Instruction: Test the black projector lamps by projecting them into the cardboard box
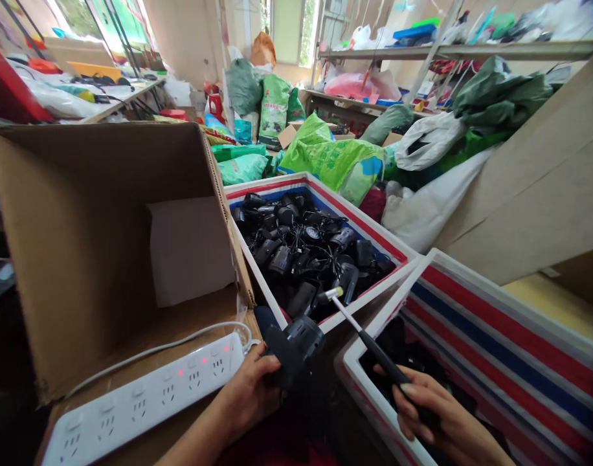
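In the lower middle of the head view, my left hand (254, 388) is closed on a black plastic device (303, 340) with a flat rounded part and a ribbed cylindrical end. My right hand (423, 404) grips the black handle of a small hammer (358, 323). Its thin metal shaft points up and left, ending in a small head with a dark face and a yellowish one. That head appears just beyond the device, apart from it. Behind lies a heap of similar black devices and cords (311, 239) in a striped bin (374, 291).
At left a large cardboard box (97, 194) lies with its open side facing me. A white power strip (151, 401) with red lights sits before it. Another striped bin (510, 349) with dark items stands right. Green bags (330, 155) and a loaded shelf (471, 52) fill the back.
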Demonstrator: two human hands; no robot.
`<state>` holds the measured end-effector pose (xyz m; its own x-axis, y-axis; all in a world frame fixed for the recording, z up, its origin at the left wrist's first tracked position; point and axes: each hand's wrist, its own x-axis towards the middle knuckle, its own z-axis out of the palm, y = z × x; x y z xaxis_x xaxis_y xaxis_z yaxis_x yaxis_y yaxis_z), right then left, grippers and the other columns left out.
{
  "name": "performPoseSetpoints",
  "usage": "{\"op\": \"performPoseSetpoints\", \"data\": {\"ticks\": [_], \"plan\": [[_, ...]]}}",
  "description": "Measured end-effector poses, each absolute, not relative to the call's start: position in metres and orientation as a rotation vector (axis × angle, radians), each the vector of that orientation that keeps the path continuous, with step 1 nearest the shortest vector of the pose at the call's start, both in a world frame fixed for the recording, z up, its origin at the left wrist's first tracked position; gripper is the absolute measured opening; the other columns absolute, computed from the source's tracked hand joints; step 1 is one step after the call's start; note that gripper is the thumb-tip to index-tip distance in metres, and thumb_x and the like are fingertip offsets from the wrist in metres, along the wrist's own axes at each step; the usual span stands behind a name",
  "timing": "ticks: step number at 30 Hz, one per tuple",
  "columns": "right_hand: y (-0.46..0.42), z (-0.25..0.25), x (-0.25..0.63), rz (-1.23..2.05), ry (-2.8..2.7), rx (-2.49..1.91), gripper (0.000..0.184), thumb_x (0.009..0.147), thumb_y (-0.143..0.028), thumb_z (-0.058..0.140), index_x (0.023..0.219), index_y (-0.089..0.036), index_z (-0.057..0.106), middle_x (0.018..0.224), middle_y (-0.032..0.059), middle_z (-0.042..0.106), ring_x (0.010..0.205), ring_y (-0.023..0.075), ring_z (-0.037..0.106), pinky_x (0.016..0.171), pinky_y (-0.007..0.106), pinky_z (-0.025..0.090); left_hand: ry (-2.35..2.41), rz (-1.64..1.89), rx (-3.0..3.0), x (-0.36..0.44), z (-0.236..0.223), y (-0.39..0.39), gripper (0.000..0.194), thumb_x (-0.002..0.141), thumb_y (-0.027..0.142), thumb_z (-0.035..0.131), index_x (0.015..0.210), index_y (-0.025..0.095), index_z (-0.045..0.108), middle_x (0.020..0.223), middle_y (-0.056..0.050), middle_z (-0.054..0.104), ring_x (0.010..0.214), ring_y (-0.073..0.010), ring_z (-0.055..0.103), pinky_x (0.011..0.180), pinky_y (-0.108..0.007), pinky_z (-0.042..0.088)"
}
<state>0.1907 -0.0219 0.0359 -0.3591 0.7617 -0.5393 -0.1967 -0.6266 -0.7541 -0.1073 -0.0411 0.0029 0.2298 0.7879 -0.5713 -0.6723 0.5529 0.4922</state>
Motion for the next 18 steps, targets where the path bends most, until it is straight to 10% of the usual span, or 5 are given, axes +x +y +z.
{"op": "performPoseSetpoints", "data": {"ticks": [5,11,18], "plan": [[-0.049,0.043,0.194,1.907,-0.989,-1.233,0.045,0.066,-0.034,0.076,0.106,-0.021,0.06,0.085,0.0045,0.066,0.069,0.0165,0.062,0.06,0.028,0.045,0.96,0.904,0.314,-0.096,-0.001,-0.023,0.035,0.062,0.019,0.06,0.096,0.023,0.053,0.073,0.003,0.063,0.062,-0.0134,0.058,0.053,-0.023,0.043],[-0.04,0.034,0.199,1.438,-1.03,-1.466,0.045,0.082,-0.049,0.056,0.118,-0.022,0.049,0.056,-0.0092,0.044,0.035,0.0044,0.035,0.035,0.018,0.031,0.984,0.699,0.493,-0.061,-0.019,0.003,0.043,0.055,0.016,0.066,0.098,0.017,0.058,0.08,-0.002,0.064,0.071,-0.0178,0.059,0.057,-0.027,0.044],[-0.063,0.024,0.215,0.922,-1.491,-1.72,0.051,0.084,-0.038,0.053,0.133,-0.023,0.047,0.062,-0.0034,0.055,0.045,0.0104,0.045,0.046,0.024,0.043,1.098,0.59,0.647,-0.033,-0.047,0.006,0.044,0.056,0.019,0.068,0.099,0.016,0.059,0.072,0.0,0.059,0.065,-0.0156,0.055,0.052,-0.024,0.037]]}}
